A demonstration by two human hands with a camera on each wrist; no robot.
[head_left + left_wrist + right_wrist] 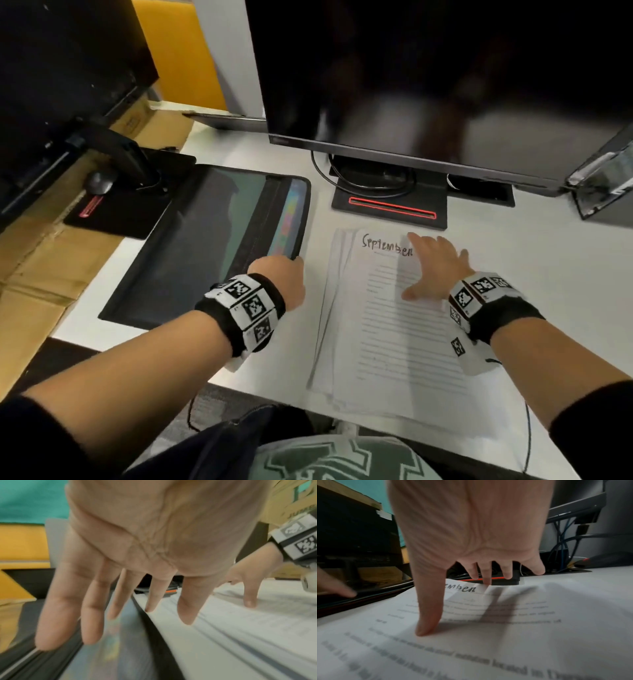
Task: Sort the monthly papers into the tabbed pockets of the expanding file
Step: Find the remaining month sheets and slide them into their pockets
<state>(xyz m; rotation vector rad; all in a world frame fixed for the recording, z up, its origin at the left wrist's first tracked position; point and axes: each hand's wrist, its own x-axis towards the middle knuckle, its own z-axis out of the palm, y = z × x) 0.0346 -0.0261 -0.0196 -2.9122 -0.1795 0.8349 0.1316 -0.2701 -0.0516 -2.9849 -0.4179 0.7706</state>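
Fingers point(429, 615) of our right hand point(432, 265) are spread wide and straight, the thumb tip and a middle fingertip pressing on the top sheet of the papers point(394, 329). Our left hand point(286, 279) also has its fingers point(58, 615) straight and slightly fanned, reaching down over the near end of the file point(191, 240); we cannot tell whether they touch it.

On the top sheet we read "September", handwritten in dark ink above lines of print too small to make out. We see one stack, its sheets slightly fanned at the left edge; we cannot count them. Its long axis runs away from us, heading at the far end, and its near edge overhangs the desk point(548, 274).

One file lies flat just left of the stack, dark, long axis also running away from us and leaning right. Its open mouth faces the stack, showing coloured tabs point(289, 219) whose writing we cannot read.

One monitor point(428, 78) stands behind the papers.
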